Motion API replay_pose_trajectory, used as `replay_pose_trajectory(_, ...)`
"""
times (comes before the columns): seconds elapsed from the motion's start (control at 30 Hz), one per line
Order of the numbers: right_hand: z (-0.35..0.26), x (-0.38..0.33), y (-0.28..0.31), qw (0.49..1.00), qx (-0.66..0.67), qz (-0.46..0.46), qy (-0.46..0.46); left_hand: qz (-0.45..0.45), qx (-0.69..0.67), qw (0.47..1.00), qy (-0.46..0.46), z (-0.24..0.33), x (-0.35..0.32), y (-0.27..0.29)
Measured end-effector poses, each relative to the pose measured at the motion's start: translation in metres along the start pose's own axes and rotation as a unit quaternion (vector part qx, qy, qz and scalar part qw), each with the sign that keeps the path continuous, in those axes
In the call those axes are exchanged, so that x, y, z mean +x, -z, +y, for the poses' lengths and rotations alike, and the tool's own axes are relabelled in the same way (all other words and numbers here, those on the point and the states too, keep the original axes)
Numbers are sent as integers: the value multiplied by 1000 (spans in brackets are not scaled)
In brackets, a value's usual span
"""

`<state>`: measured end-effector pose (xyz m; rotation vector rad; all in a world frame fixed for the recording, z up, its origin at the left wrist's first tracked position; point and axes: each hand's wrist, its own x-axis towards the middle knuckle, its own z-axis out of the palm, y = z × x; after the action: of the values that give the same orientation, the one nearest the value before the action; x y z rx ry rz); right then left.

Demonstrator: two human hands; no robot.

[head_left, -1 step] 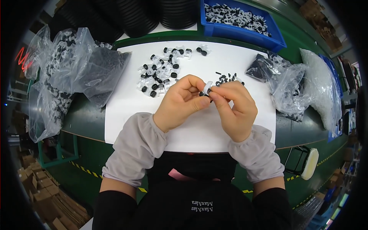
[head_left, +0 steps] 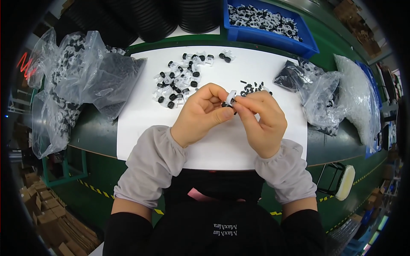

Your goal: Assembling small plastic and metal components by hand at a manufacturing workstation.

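Left fingers [head_left: 224,113] and right fingers [head_left: 250,103] pinch a part [head_left: 231,97]; a blue bin [head_left: 267,42] holds similar parts [head_left: 265,21].

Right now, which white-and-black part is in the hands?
The white-and-black part held where the left hand and right hand meet; the loose cluster lies on the white sheet, more sit in the blue bin.

I ct 1 L hand [head_left: 200,114], 1 R hand [head_left: 265,121], 1 held wht/blk pc [head_left: 231,97], ctr; 2 gry sleeves [head_left: 154,160]; 1 blue bin [head_left: 269,42], upper R; loose pcs [head_left: 182,80], upper ctr: can't ct.
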<state>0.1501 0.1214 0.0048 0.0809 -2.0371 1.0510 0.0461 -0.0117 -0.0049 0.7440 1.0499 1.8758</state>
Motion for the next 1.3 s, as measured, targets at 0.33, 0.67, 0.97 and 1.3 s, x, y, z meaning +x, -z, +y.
replay_pose_trajectory(0.33,-6,10,10,977,97,-52,-181,20,5,999,27,7,-2,-1)
replay_pose_trajectory(0.67,23,53,47,912,168,-123,-353,212,236,939,-131,12,5,20)
replay_pose_trajectory(0.97,25,58,33,921,162,-10,-353,257,618,719,-185,9,2,48)
replay_pose_trajectory(1.3,47,19,-15,978,-131,-150,-69,251,729,621,-139,-4,10,41)
